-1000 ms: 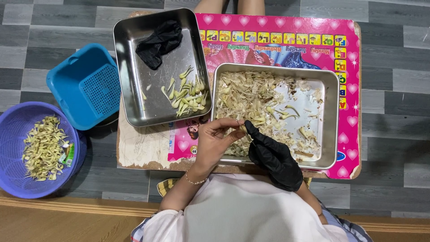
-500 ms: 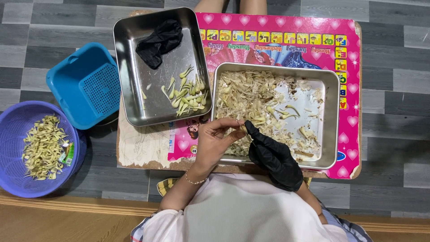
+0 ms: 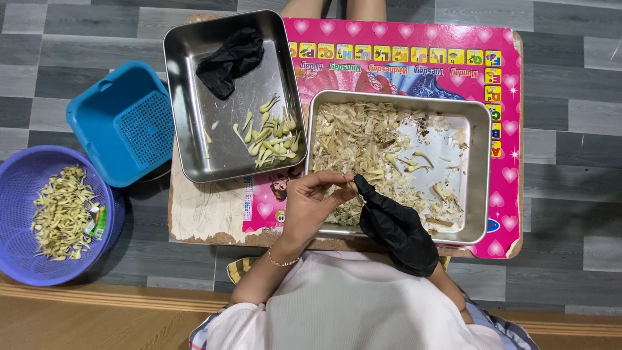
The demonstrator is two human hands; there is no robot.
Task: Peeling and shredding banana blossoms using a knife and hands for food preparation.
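- Bare left hand [image 3: 310, 202] and gloved right hand [image 3: 395, 223] both pinch one pale strip [image 3: 353, 188], probably to peel it.
- It's over the right tray [image 3: 481, 170]; cleaned bits sit in the left tray [image 3: 194, 97].

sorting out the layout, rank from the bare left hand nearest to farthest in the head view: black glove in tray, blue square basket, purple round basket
1. Crumpled black glove, up in the steel tray behind the left hand.
2. Blue square plastic basket, left.
3. Purple round plastic basket, far left on the floor.
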